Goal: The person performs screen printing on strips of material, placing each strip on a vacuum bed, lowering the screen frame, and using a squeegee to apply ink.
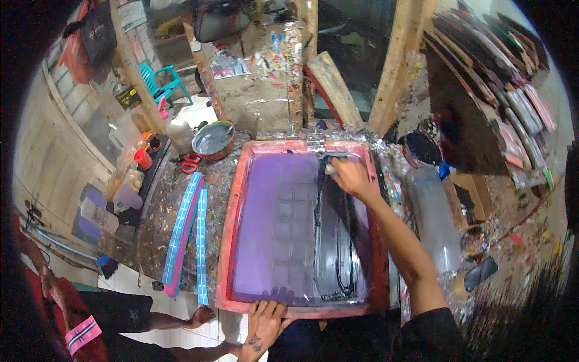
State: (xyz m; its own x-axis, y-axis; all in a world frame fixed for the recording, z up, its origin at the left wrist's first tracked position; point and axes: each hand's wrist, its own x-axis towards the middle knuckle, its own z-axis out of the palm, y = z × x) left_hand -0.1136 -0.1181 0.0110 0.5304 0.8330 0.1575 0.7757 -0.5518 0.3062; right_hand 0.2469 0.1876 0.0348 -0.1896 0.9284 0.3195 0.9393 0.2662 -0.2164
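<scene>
A screen printing frame (229,241) with pinkish-red edges lies on the table, its purple mesh (262,211) smeared with glossy black ink (335,259) down the right part. At the frame's far end my right hand (348,178) is closed around a squeegee (329,166), mostly hidden under the fingers. My left hand (265,320) grips the near edge of the frame, its fingers curled over the rim. Faint rectangular outlines show in the middle of the mesh.
Blue and pink strips (181,235) lie left of the frame. Behind are a bowl of grey ink (213,140) and red-handled scissors (191,161). At right stand a dark ink bucket (422,149), a clear plastic sheet (433,217) and tape rolls (467,282). Another person (90,314) is at lower left.
</scene>
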